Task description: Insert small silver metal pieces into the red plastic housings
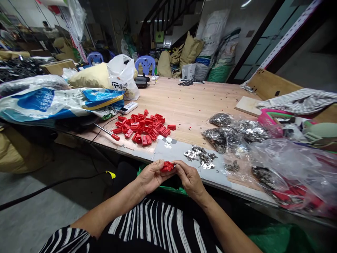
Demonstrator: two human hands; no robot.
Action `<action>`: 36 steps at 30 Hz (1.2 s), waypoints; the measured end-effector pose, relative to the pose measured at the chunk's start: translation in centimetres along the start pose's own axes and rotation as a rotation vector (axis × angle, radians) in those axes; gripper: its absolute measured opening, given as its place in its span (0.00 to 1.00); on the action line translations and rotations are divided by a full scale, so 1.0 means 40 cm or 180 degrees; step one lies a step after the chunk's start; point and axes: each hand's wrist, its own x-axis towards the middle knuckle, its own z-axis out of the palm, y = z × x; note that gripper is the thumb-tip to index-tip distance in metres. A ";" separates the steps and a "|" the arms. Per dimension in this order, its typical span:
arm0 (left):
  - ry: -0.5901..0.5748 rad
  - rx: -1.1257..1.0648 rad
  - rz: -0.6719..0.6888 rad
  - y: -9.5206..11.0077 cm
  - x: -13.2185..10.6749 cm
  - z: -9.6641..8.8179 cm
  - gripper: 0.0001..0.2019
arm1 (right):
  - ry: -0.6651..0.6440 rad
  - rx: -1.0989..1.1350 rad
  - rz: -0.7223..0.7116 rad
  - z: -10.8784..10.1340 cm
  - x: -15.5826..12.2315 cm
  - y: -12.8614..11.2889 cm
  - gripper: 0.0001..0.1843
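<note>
My left hand (pixel 152 177) is closed round a small red plastic part (pixel 167 166), held just off the table's front edge. The thumb and fingers of my right hand (pixel 188 177) pinch together at the part's right end; whatever sits between them is too small to make out. Beyond my hands lies a heap of similar red plastic parts (pixel 142 127) on the table. Small silvery metal pieces (pixel 201 156) are spread on a grey mat (pixel 175 154) to the right of the heap.
Clear bags of metal pieces (pixel 222 138) and a bag with red parts (pixel 297 196) crowd the right side. A red-handled screwdriver (pixel 112 134) juts past the table edge at left. Printed plastic sacks (pixel 47 102) and a white carrier bag (pixel 123 75) stand further left.
</note>
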 end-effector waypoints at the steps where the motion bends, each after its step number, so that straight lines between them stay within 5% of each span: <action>1: -0.0022 0.0034 0.0023 -0.002 0.000 -0.002 0.07 | -0.0004 0.0053 0.0047 0.002 0.000 0.002 0.19; 4: 0.0074 0.0471 0.0197 -0.004 -0.003 -0.019 0.09 | -0.0142 0.0164 0.0253 0.002 -0.008 0.010 0.21; 8: 0.0208 0.2102 0.0395 -0.011 -0.007 -0.065 0.11 | -0.0181 -0.0018 0.0516 -0.009 -0.034 0.029 0.20; 14: -0.0217 0.4294 0.0462 -0.034 -0.006 -0.125 0.14 | 0.0610 -0.0960 0.0699 -0.079 -0.064 0.089 0.13; 18: -0.0298 0.4262 0.0217 -0.035 -0.002 -0.120 0.17 | 0.0980 -0.2182 0.0818 -0.142 -0.047 0.124 0.10; 27: -0.0144 0.3145 0.0212 0.055 0.000 -0.086 0.16 | 0.0572 -0.3142 0.0845 -0.154 0.021 0.155 0.08; 29: 0.0132 0.3270 0.0657 0.098 0.007 -0.091 0.17 | 0.0515 -0.3248 0.0820 -0.155 0.026 0.160 0.09; 33: 0.1402 0.4737 0.2204 0.181 0.030 -0.100 0.16 | 0.0466 -0.3318 0.0798 -0.165 0.027 0.167 0.10; 36: 0.2079 0.6038 0.2625 0.219 0.055 -0.103 0.23 | 0.0548 -0.3296 0.0787 -0.173 0.026 0.166 0.10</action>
